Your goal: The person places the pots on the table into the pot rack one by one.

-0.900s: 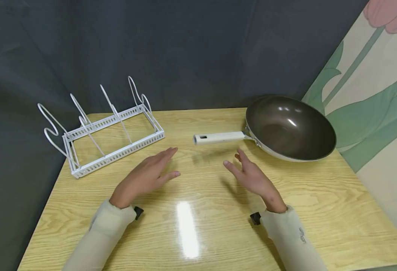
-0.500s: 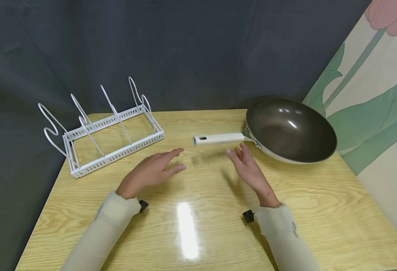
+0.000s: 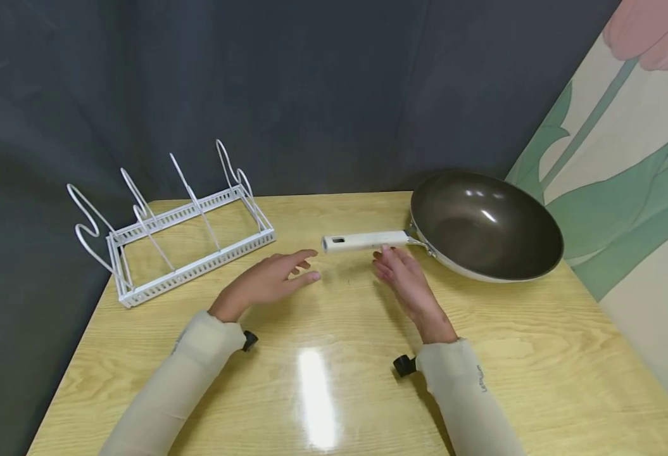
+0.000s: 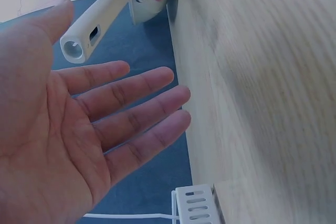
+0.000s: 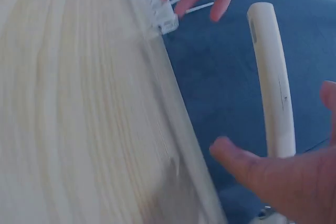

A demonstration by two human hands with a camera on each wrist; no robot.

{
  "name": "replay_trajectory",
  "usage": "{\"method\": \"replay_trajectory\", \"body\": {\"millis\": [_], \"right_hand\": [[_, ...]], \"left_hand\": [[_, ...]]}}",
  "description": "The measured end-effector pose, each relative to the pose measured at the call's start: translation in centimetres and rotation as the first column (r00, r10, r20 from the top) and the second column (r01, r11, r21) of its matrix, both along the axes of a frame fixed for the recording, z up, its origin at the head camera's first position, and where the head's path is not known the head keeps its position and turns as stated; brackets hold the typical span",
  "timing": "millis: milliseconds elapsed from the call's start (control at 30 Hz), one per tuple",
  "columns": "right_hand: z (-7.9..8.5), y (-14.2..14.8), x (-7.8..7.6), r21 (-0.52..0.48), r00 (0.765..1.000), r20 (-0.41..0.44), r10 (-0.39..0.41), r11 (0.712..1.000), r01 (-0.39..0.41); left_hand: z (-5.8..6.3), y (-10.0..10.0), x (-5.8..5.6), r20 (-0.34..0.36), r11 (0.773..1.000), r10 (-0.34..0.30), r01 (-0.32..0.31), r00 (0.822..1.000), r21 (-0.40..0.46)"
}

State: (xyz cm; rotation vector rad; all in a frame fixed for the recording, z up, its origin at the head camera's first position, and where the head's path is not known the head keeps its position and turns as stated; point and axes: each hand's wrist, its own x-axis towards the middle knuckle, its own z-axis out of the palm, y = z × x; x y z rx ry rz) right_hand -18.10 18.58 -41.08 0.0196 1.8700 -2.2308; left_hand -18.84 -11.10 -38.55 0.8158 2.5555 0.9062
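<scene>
A dark-lined wok (image 3: 484, 228) with a pale outside rests at the back right of the table, its white handle (image 3: 362, 240) pointing left. My right hand (image 3: 408, 285) is just in front of that handle. In the right wrist view the handle (image 5: 273, 77) runs between my parted thumb and fingers; whether they touch it I cannot tell. My left hand (image 3: 268, 282) hovers left of the handle's end, holding nothing. Its fingers (image 4: 131, 95) are spread in the left wrist view, with the hollow handle end beyond the thumb.
A white wire rack (image 3: 191, 253) with upright dividers stands at the left of the wood-grain table (image 3: 368, 392). Behind the table hangs a dark cloth (image 3: 322, 95). A flower-patterned surface (image 3: 641, 164) borders the right side.
My right hand has moved left and up to the wok's handle. The left hand has shifted slightly right, toward the handle's end. Wok and rack stay in place as the view tilts slightly.
</scene>
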Motion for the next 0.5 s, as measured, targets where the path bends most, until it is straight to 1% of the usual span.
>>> {"method": "replay_trajectory", "body": {"millis": [33,100,167,233,333,500], "right_hand": [[-0.1,-0.1,0.0,-0.058,0.999,0.031,-0.013,0.998,0.015],[-0.2,-0.4,-0.2,-0.181,0.995,0.093,-0.034,0.982,0.051],[-0.2,-0.6,-0.3,-0.288,0.988,0.142,-0.056,0.953,0.095],[-0.3,-0.8,-0.5,-0.368,0.982,0.177,-0.068,0.921,0.13],[-0.4,-0.9,-0.8,-0.445,0.973,0.217,-0.074,0.88,0.166],[-0.5,-1.0,-1.2,-0.505,0.955,0.283,-0.083,0.834,0.222]], "left_hand": [[0.0,0.1,-0.1,0.006,1.0,0.001,-0.001,1.0,-0.002],[0.0,0.2,-0.4,0.02,1.0,0.007,-0.007,1.0,0.001],[0.0,0.3,-0.7,0.034,1.0,0.017,-0.018,0.999,0.003],[0.1,0.4,-1.0,0.05,1.0,0.019,-0.02,0.999,0.01],[0.2,0.6,-1.2,0.08,1.0,0.021,-0.022,0.997,0.01],[0.3,0.9,-1.6,0.099,1.0,0.031,-0.03,0.995,-0.007]]}}
